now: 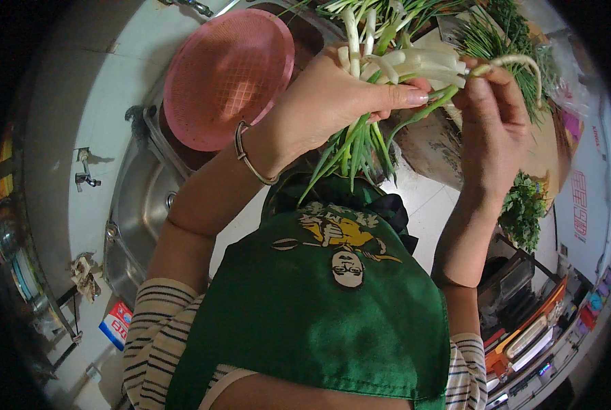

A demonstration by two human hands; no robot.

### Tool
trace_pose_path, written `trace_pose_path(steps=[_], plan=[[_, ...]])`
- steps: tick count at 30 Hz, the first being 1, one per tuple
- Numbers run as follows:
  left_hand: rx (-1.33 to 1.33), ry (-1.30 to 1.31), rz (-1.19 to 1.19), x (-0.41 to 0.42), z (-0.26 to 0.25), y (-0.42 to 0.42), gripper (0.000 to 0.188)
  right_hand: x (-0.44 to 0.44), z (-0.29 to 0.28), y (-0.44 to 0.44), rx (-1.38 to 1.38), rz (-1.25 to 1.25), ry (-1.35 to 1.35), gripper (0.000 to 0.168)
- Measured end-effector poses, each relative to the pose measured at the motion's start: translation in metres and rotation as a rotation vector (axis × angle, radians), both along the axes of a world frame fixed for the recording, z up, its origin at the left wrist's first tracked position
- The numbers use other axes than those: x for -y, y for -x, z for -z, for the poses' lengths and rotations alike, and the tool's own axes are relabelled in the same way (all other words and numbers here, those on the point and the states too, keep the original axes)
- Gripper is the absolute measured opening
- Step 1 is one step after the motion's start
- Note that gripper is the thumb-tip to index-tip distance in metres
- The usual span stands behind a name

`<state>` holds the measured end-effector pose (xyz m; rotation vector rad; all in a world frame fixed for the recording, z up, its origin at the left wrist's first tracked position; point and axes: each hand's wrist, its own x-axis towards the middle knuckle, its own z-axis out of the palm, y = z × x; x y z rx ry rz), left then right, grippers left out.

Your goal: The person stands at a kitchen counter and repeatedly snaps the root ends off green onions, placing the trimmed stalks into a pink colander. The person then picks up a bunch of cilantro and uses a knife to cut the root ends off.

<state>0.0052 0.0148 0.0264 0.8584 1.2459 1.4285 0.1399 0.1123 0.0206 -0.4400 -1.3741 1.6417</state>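
Observation:
A bunch of green onions (423,61) with white stems and green leaves is gripped in my left hand (331,97). Its cut white ends point right, and green leaf tips hang below the fist. My right hand (497,113) pinches a thin pale strand (523,60) at the stem ends, its free end curling down to the right. A green leaf bends from the bunch toward the right fingers. Behind the left hand, more green onions (354,31) stretch across the top of the view.
A pink plastic colander (223,77) sits at the stainless steel sink (144,189) on the left. Chives (490,43) lie on the board at upper right, with leafy greens (523,210) at the table's edge. A wall tap (86,174) juts out at far left.

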Motion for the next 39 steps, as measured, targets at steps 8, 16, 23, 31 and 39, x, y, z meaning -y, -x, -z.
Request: trace_pose_path(steps=[8, 16, 23, 31, 39], plan=[[-0.069, -0.061, -0.08, -0.006, -0.004, -0.006, 0.019, 0.006, -0.003, -0.001, 0.073, 0.145, -0.082, 0.007], [-0.136, 0.013, 0.01, -0.004, -0.016, -0.006, 0.02, -0.007, 0.008, -0.005, -0.036, 0.142, -0.176, 0.012], [-0.097, 0.013, 0.004, -0.002, -0.011, -0.002, 0.019, -0.015, 0.009, 0.002, -0.188, 0.114, -0.059, 0.011], [-0.113, -0.04, -0.037, -0.011, -0.007, -0.002, 0.022, -0.003, 0.012, -0.003, 0.038, 0.126, -0.102, 0.009], [-0.131, -0.018, -0.069, -0.016, -0.01, -0.003, 0.022, -0.006, 0.018, -0.01, 0.227, 0.212, -0.298, 0.008]])
